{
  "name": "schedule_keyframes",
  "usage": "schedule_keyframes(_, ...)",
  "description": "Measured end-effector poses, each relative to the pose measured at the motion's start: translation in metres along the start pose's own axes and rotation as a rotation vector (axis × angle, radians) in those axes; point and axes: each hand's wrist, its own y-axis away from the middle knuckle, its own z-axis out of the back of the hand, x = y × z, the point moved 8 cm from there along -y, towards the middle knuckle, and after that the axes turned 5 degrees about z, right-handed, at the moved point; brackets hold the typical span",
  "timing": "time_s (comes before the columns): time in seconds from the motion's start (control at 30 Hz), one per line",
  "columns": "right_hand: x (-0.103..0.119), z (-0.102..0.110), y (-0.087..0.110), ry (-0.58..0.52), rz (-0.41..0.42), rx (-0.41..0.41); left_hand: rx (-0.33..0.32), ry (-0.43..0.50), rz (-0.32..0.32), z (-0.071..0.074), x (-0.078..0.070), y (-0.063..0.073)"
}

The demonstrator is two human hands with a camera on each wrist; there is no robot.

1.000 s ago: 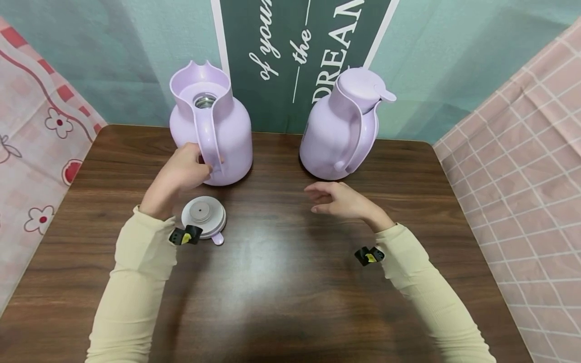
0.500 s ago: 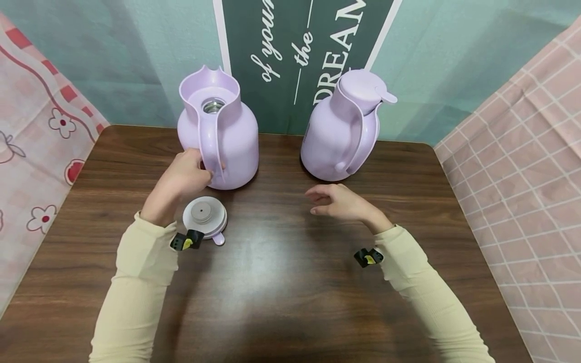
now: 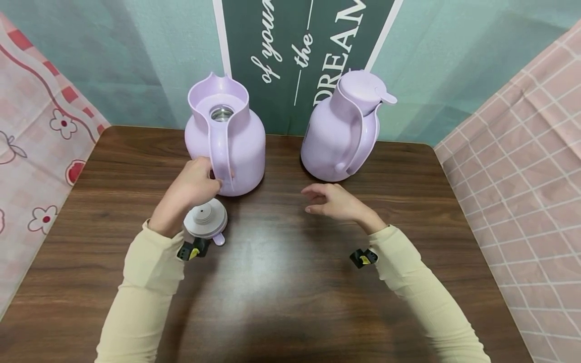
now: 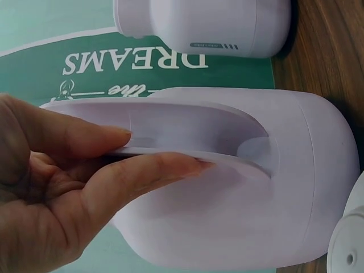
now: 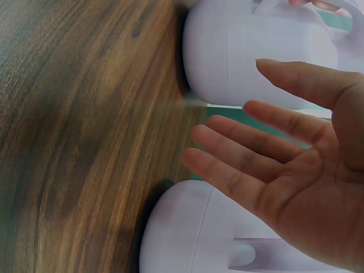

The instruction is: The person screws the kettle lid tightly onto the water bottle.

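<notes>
My left hand point(image 3: 192, 184) grips the handle point(image 3: 220, 151) of a lilac thermos jug point(image 3: 247, 151) with an uncovered mouth, upright at the back left of the table. In the left wrist view the thumb and fingers pinch the edge of that handle point(image 4: 187, 128). The round lid point(image 3: 206, 219) lies upside down just below the left hand, its small lilac tab toward the front. My right hand point(image 3: 338, 201) hovers empty with relaxed fingers, in front of a second lilac thermos jug point(image 3: 329, 138) that has its lid on. The right wrist view shows the palm point(image 5: 301, 187) holding nothing.
The brown wooden table point(image 3: 290, 292) ends at a teal backdrop point(image 3: 417, 65) with a lettered dark green panel point(image 3: 281, 101). A pink checked cloth point(image 3: 535, 191) bounds the right side, a flower-patterned cloth point(image 3: 41, 186) the left.
The left hand has drawn the lidless jug to the right and toward the front, nearer the other jug. The right hand has barely shifted. The lid and the second jug stay put.
</notes>
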Motion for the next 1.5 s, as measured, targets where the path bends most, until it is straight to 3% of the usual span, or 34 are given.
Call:
schedule_keyframes(0.47,-0.007,0.006,-0.004,0.046,-0.085,-0.122,0.029,-0.001,-0.048,-0.014,-0.015,0.008)
schedule_keyframes(0.87,-0.008,0.004,-0.008,0.022,-0.138,-0.112,-0.003,-0.021,-0.117,-0.025,-0.026,0.015)
schedule_keyframes(1.33,-0.008,0.009,-0.017,-0.042,-0.187,-0.114,0.019,-0.018,-0.181,-0.041,-0.041,0.018)
schedule_keyframes(1.5,-0.007,0.012,-0.019,-0.001,-0.191,-0.134,0.031,-0.025,-0.194,-0.048,-0.048,0.02)
